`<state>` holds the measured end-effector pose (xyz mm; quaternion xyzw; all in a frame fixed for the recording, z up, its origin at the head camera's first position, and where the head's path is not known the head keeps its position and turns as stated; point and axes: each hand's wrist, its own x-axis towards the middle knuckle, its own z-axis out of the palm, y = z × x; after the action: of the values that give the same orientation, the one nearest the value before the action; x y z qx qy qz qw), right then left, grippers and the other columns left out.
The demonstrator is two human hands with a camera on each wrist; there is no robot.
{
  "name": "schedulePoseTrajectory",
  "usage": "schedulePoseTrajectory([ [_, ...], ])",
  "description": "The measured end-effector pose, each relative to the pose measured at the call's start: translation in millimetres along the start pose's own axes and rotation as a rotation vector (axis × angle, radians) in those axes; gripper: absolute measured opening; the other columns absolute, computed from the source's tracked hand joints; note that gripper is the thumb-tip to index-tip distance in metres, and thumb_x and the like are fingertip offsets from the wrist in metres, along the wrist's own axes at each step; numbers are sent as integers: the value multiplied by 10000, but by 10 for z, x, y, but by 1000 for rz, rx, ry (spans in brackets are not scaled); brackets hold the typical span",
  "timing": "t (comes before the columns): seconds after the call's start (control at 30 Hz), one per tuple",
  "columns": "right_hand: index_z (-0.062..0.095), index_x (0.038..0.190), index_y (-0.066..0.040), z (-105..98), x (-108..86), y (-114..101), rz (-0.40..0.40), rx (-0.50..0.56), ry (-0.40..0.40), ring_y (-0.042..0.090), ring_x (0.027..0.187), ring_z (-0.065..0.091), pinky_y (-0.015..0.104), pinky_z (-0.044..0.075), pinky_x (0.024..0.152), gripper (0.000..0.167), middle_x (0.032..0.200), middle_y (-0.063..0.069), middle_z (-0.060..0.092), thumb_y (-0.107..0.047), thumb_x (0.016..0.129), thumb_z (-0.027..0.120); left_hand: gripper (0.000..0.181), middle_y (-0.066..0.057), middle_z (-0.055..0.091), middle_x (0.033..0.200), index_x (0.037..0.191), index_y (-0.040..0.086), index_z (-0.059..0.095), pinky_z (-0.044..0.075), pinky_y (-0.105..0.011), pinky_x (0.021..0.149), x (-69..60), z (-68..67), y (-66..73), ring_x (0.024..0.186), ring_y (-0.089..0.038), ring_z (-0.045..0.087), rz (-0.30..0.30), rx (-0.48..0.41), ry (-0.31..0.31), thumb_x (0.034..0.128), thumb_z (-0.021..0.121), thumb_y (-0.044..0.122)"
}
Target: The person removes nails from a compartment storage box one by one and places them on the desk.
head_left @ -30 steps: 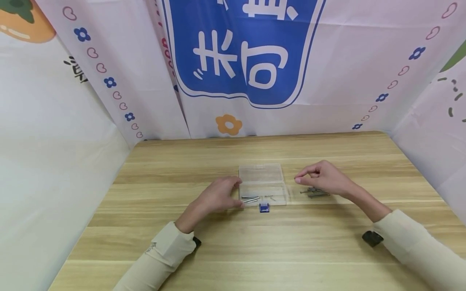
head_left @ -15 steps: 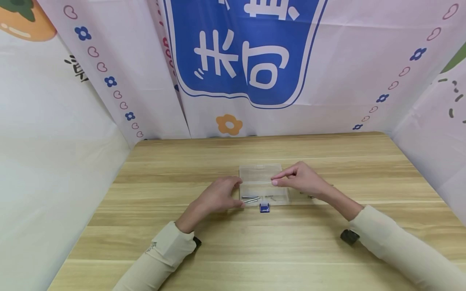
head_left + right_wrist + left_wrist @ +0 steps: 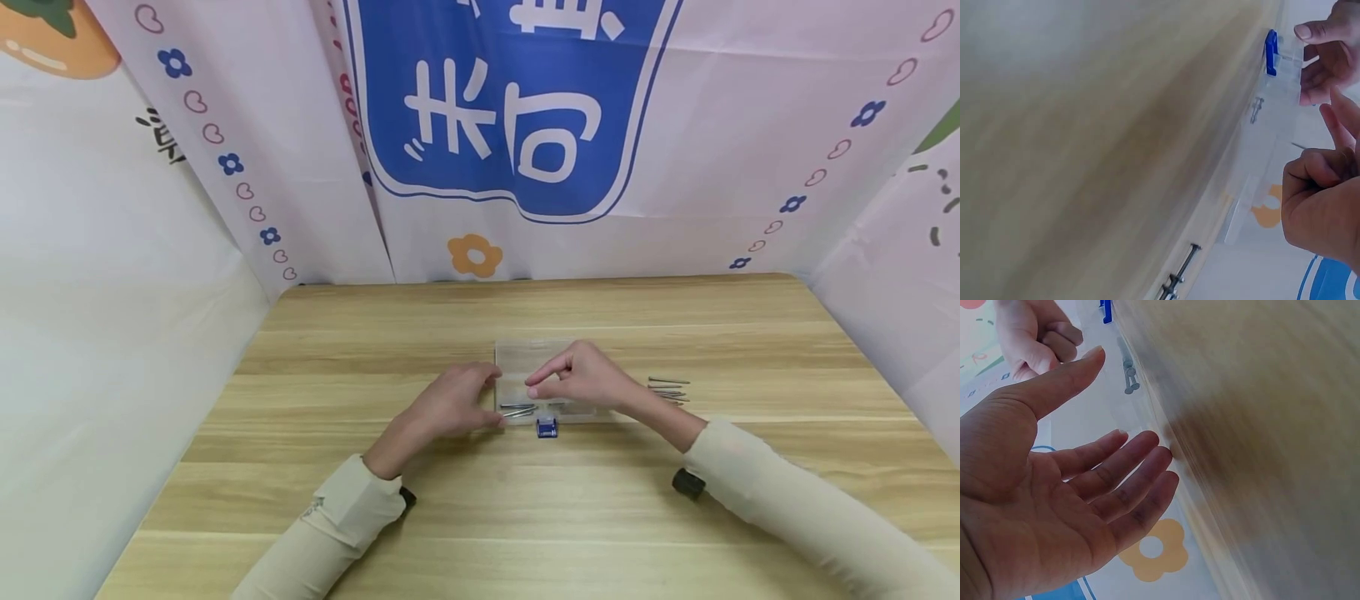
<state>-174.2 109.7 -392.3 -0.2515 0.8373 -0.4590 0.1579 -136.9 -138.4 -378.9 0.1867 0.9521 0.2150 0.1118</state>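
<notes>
A clear plastic box point(image 3: 517, 358) lies with its lid folded back, and several nails point(image 3: 517, 407) rest in its left part. Its blue latch point(image 3: 547, 427) points toward me. My left hand point(image 3: 450, 400) rests at the box's left end, thumb by the front corner and fingers farther back, relaxed. Over the box, my right hand point(image 3: 588, 379) pinches a nail point(image 3: 1298, 145) between thumb and forefinger; only a thin tip shows in the right wrist view. Small pieces of hardware point(image 3: 1257, 110) also lie in the box's right part.
Several loose nails point(image 3: 667, 390) lie on the wooden table point(image 3: 480, 508) to the right of the box, beneath the right forearm. A printed cloth point(image 3: 675, 233) hangs behind the table's back edge.
My right hand has moved left from above the loose nails to over the box, keeping its pinch. The left hand has stayed at the box's left end.
</notes>
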Motion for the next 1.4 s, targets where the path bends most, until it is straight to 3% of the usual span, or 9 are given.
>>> schedulePoseTrajectory([
  [0.67, 879, 969, -144, 165, 110, 47, -98, -148, -71, 38, 458, 258, 185, 218, 459, 84, 474, -129, 385, -180, 894, 876, 706, -97, 720, 1271, 1431, 4, 627, 561, -458, 1058, 7, -3, 15, 1185, -263, 674, -4, 13, -14, 867, 924, 307],
  [0.8, 882, 952, -158, 179, 123, 51, -103, -164, -72, 19, 449, 257, 180, 222, 460, 67, 539, -91, 606, -188, 892, 884, 711, -95, 720, 1277, 1438, 7, 623, 561, -458, 1059, 9, 3, 10, 1190, -262, 674, -3, 16, -16, 869, 922, 313],
  [0.9, 884, 948, -163, 191, 135, 57, -121, -192, -66, 13, 444, 271, 178, 238, 459, 69, 729, -46, 792, -204, 893, 891, 715, -96, 722, 1268, 1439, 7, 623, 563, -458, 1053, 10, 3, 7, 1177, -260, 676, 2, 19, -13, 866, 924, 311],
  [1.03, 885, 948, -171, 207, 144, 57, -139, -240, -54, 15, 453, 291, 175, 254, 466, 83, 894, -16, 842, -219, 882, 902, 716, -104, 724, 1266, 1432, -1, 626, 566, -460, 1047, 12, 0, 9, 1168, -264, 679, 7, 16, -8, 860, 930, 302],
  [1.4, 885, 922, -218, 251, 147, 27, -114, -349, -33, 24, 467, 306, 178, 239, 472, 80, 932, -23, 842, -238, 854, 921, 715, -102, 720, 1266, 1433, -3, 626, 567, -460, 1045, 4, -6, 22, 1163, -262, 676, 0, 16, -11, 859, 929, 297],
])
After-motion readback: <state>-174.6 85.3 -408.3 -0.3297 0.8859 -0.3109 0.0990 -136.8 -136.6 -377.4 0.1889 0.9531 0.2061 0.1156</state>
